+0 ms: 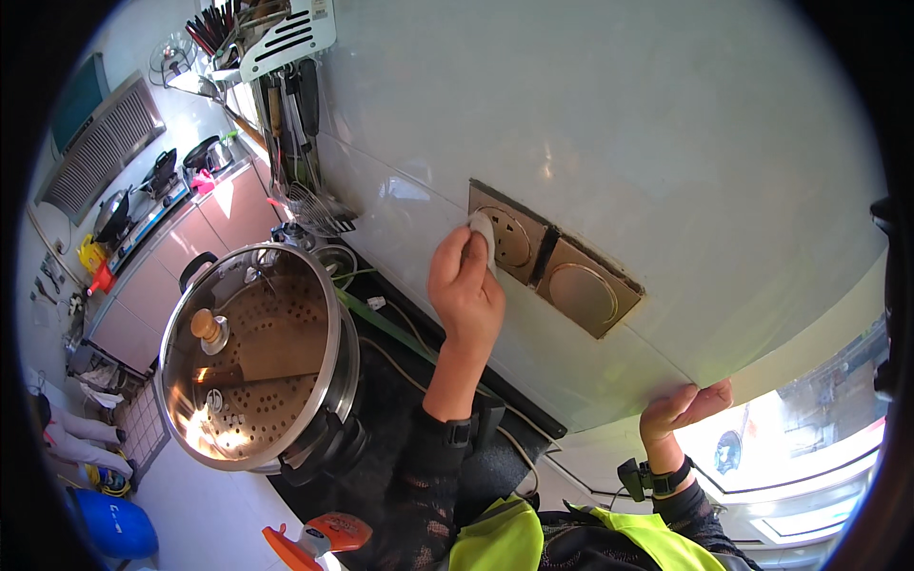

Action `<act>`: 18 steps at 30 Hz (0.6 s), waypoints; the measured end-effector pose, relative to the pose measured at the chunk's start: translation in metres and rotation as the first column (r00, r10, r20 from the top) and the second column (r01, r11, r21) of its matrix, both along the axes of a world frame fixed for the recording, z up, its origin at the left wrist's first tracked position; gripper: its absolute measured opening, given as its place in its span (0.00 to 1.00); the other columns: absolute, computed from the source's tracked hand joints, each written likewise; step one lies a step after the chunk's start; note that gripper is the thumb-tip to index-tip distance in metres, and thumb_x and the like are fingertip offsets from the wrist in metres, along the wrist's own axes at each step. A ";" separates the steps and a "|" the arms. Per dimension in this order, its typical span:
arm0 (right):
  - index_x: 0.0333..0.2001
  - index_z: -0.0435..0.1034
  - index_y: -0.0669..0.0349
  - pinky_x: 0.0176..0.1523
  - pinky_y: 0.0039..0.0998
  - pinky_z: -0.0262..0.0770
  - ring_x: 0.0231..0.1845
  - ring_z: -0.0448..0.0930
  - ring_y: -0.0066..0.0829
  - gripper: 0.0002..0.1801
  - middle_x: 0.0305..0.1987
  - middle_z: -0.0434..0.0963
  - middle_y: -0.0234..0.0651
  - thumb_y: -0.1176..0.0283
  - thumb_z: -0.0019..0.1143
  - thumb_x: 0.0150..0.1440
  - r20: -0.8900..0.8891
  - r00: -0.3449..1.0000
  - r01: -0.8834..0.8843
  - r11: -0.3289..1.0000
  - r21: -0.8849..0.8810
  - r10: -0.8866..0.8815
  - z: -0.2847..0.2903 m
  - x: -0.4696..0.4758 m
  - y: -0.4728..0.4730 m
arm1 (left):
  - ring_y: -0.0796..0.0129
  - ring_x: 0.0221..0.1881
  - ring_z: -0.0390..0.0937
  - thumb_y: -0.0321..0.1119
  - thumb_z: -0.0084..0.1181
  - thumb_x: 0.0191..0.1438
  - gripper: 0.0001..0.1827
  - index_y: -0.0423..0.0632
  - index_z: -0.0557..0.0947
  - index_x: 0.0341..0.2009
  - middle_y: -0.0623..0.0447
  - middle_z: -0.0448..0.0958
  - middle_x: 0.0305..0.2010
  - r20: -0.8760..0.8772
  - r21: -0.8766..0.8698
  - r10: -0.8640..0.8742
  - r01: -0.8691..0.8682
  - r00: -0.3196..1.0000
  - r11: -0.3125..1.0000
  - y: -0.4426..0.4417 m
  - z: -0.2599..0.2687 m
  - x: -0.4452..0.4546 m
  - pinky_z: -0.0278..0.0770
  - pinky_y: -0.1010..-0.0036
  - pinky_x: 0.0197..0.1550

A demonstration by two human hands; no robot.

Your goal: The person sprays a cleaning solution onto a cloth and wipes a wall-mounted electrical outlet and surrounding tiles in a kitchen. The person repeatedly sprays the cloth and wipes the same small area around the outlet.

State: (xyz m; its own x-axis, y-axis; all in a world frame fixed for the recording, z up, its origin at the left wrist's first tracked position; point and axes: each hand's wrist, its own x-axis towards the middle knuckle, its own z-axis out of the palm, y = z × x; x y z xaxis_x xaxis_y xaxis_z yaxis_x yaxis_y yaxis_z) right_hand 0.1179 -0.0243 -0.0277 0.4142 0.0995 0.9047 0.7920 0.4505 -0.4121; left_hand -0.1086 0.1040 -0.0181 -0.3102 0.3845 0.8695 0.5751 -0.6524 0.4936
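Observation:
My left hand pinches a pale grey cloth against the gold-coloured wall socket plate, at the side of its round face. Beside that plate sits a second gold plate with a round blank face; a dark gap separates the two. Grime lines the plates' edges. My right hand rests at the edge of the tiled wall by the window recess, holding nothing. Below my left forearm, an orange spray-bottle head shows at the bottom of the view.
A large steel steamer pot with a glass lid stands left of my left arm; a cleaver is visible at the lid. Cables cross the black counter. Utensils hang from a wall rack. A person and a blue barrel are farther left.

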 end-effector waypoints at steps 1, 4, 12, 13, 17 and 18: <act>0.31 0.54 0.61 0.40 0.24 0.58 0.34 0.62 0.21 0.25 0.32 0.60 0.31 0.48 0.46 0.57 0.012 1.000 0.015 1.000 -0.017 -0.015 0.000 0.001 -0.001 | 0.52 0.39 0.74 0.15 0.51 0.47 0.10 0.34 0.79 0.36 0.45 0.75 0.41 -0.035 0.100 -0.016 0.019 0.999 0.995 -0.002 -0.001 0.001 0.73 0.67 0.41; 0.35 0.53 0.61 0.42 0.25 0.57 0.37 0.62 0.21 0.25 0.35 0.59 0.31 0.49 0.44 0.58 0.016 0.996 -0.084 0.990 -0.109 0.086 0.000 0.004 -0.004 | 0.52 0.39 0.74 0.13 0.49 0.45 0.13 0.33 0.78 0.38 0.44 0.74 0.42 -0.092 0.252 -0.038 0.060 0.995 0.966 -0.002 0.002 0.002 0.73 0.68 0.40; 0.25 0.55 0.62 0.35 0.23 0.59 0.30 0.63 0.21 0.28 0.27 0.61 0.30 0.46 0.47 0.56 -0.008 0.999 -0.047 0.999 -0.027 0.046 0.008 -0.002 0.000 | 0.53 0.38 0.73 0.11 0.43 0.42 0.17 0.33 0.78 0.38 0.44 0.72 0.41 -0.023 0.116 0.004 -0.001 1.000 0.993 -0.007 0.014 0.010 0.72 0.74 0.40; 0.23 0.55 0.62 0.34 0.23 0.59 0.29 0.64 0.21 0.29 0.26 0.62 0.30 0.45 0.48 0.55 -0.032 0.996 -0.087 0.995 -0.058 0.085 0.010 -0.001 -0.001 | 0.53 0.37 0.73 0.11 0.43 0.42 0.17 0.33 0.78 0.38 0.44 0.72 0.41 -0.005 0.112 -0.021 0.022 1.000 0.993 -0.008 0.015 0.013 0.72 0.74 0.41; 0.23 0.55 0.62 0.34 0.24 0.59 0.29 0.64 0.21 0.29 0.26 0.62 0.30 0.46 0.48 0.55 -0.016 0.997 -0.070 0.998 -0.009 0.069 0.009 -0.001 0.000 | 0.54 0.37 0.73 0.10 0.44 0.41 0.18 0.31 0.77 0.38 0.43 0.72 0.40 0.004 0.148 -0.016 0.015 1.000 0.989 -0.007 0.018 0.018 0.72 0.74 0.42; 0.24 0.55 0.62 0.35 0.24 0.59 0.29 0.64 0.21 0.29 0.27 0.62 0.30 0.46 0.48 0.56 -0.009 0.998 -0.070 0.998 -0.006 0.070 0.008 -0.001 0.001 | 0.53 0.37 0.73 0.10 0.44 0.41 0.17 0.31 0.77 0.38 0.43 0.72 0.41 0.016 0.108 0.010 -0.012 1.000 0.994 -0.006 0.018 0.019 0.72 0.73 0.42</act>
State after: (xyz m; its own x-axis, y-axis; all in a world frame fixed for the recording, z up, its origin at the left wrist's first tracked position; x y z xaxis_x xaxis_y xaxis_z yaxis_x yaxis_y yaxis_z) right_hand 0.1165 -0.0236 -0.0199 0.4137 0.1340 0.9005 0.7550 0.5022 -0.4216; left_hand -0.0894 0.0976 -0.0003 -0.3273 0.2848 0.9010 0.5753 -0.6964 0.4291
